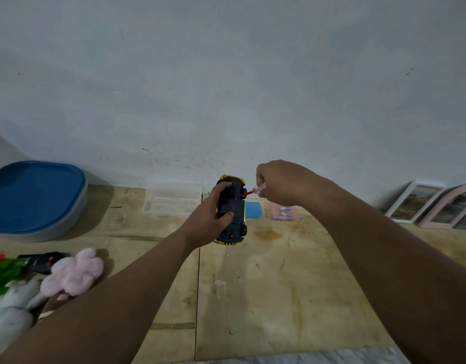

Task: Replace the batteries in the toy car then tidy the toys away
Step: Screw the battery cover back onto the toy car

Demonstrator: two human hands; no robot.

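Upside down in the air over the pale wooden floor (pixel 266 285): a yellow plastic toy car with a black underside (pixel 233 211), held close to the grey wall (pixel 226 74). Wrapped around its left side, the left hand (pixel 205 222), thumb and fingertips pressed on the black belly. Closed tight around a small screwdriver with a clear handle and red shaft (pixel 253 191), the right hand (pixel 282 182), with the tip touching the belly near one black wheel.

Step in hand, most likely: undoing the screw on the battery door. Too small to tell if the tip sits in a screw head. No batteries to be seen for sure; maybe some in the small clear plastic bag (pixel 283 212) lying on the floor behind the car, next to a little blue flat piece (pixel 253 209).

Next move, probably: turning the screwdriver while keeping the car very still, then lifting the door off and not losing the tiny screw.

Waiting for tidy time on the left: a fluffy pink soft toy (pixel 74 273), a grey-white soft toy (pixel 13 306), a black remote control with red buttons (pixel 44 262) and a green spiky plastic plant (pixel 2 273). Further back by the wall, a big grey tub with a blue lid (pixel 34 195) and an open clear plastic case (pixel 171 202). Tidying not yet begun.
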